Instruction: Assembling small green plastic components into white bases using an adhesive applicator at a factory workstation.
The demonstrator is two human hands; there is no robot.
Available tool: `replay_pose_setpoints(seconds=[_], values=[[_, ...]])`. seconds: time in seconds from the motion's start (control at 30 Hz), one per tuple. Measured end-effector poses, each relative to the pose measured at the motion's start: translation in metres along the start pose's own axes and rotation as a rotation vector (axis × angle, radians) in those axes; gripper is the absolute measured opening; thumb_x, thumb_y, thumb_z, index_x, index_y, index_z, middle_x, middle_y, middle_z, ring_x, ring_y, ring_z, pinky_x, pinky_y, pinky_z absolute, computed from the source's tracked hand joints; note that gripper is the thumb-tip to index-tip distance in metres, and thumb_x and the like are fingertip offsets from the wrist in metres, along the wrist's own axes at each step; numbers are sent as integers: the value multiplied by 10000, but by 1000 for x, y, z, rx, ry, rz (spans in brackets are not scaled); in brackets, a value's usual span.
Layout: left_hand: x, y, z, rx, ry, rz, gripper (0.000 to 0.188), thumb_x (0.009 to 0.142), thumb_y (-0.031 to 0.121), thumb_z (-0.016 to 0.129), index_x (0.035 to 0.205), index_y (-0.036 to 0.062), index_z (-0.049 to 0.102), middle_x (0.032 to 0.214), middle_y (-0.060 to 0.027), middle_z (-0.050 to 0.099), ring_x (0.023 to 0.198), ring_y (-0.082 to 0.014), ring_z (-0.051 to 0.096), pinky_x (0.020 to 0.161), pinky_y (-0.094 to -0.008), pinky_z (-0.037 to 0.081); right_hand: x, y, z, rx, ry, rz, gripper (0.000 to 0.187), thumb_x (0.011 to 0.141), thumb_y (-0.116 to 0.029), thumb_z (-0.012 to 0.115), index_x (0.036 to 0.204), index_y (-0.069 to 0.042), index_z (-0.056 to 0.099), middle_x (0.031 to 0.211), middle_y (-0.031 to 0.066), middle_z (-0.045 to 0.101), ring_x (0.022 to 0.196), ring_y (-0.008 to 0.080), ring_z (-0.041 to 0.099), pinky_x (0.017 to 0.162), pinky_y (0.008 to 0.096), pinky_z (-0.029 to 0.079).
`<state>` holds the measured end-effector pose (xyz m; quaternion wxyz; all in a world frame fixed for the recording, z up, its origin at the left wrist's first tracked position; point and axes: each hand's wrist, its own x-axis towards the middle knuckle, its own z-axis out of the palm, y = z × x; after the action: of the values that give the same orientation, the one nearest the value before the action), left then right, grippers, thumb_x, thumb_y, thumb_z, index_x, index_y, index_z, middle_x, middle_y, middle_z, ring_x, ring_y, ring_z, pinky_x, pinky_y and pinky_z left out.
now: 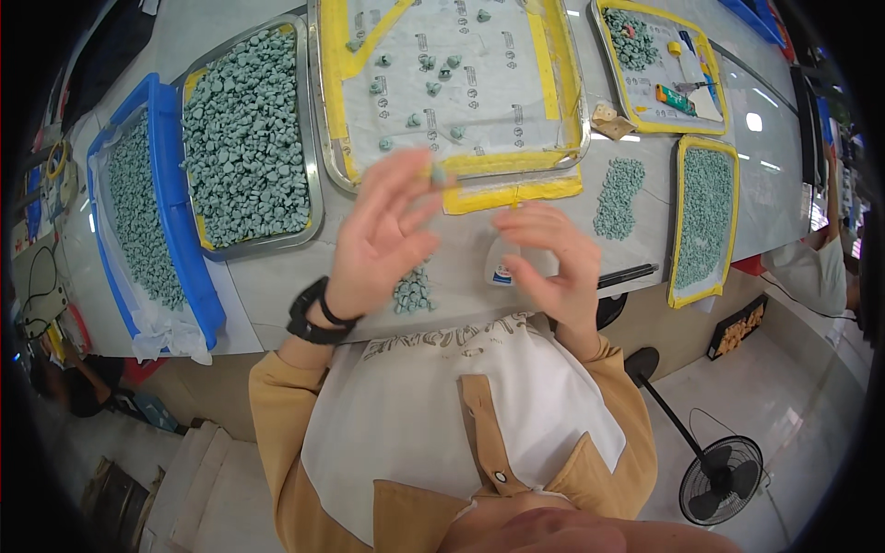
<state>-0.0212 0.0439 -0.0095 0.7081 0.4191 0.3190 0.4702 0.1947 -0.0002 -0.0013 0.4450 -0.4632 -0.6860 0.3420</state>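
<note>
My left hand [387,235], wearing a dark watch, is raised just in front of the large tray. A small green stone [438,173] shows at its fingertips, which are partly smeared by motion. My right hand [562,258] has its thumb and curved fingers apart, beside a small white bottle [499,262]. Whether it touches the bottle I cannot tell. A little pile of green stones [415,293] lies below my left hand. Several stone pieces [433,89] sit spaced out on the large tray [479,161], which is lined with printed sheet and yellow tape.
At the left stand a metal tray of green stones [244,138] and a blue bin [184,212]. To the right are loose stones [619,198], a yellow-edged tray [678,221], a tool tray [719,92], a wooden block [612,122] and a black pen [629,276]. A fan [719,479] stands below.
</note>
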Motion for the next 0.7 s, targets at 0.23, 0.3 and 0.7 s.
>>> replay_pose_setpoints(seconds=[0.23, 0.3, 0.7], values=[[-6, 12, -11, 1112, -344, 113, 410, 744, -39, 666, 1146, 12, 603, 1112, -93, 563, 977, -262, 606, 787, -344, 520, -12, -6, -27, -328, -225, 274, 635, 618, -157, 830, 1203, -62, 601, 925, 95, 625, 855, 277, 603, 791, 378, 484], [-6, -1, -4, 1197, -268, 266, 274, 712, -23, 663, 982, 23, 648, 934, -78, 585, 854, -270, 584, 702, -343, 494, -12, -8, -18, -423, -353, 289, 685, 588, -189, 848, 1215, -85, 593, 905, 87, 583, 841, 270, 575, 760, 383, 473], [-18, 1, 5, 94, -69, -337, 210, 897, -50, 547, 1081, -30, 645, 1025, -72, 572, 903, -148, 620, 787, -280, 508, -35, -1, -5, 51, 12, -47, 460, 707, -305, 850, 1013, -88, 585, 821, 58, 505, 742, 236, 444, 643, 365, 349]])
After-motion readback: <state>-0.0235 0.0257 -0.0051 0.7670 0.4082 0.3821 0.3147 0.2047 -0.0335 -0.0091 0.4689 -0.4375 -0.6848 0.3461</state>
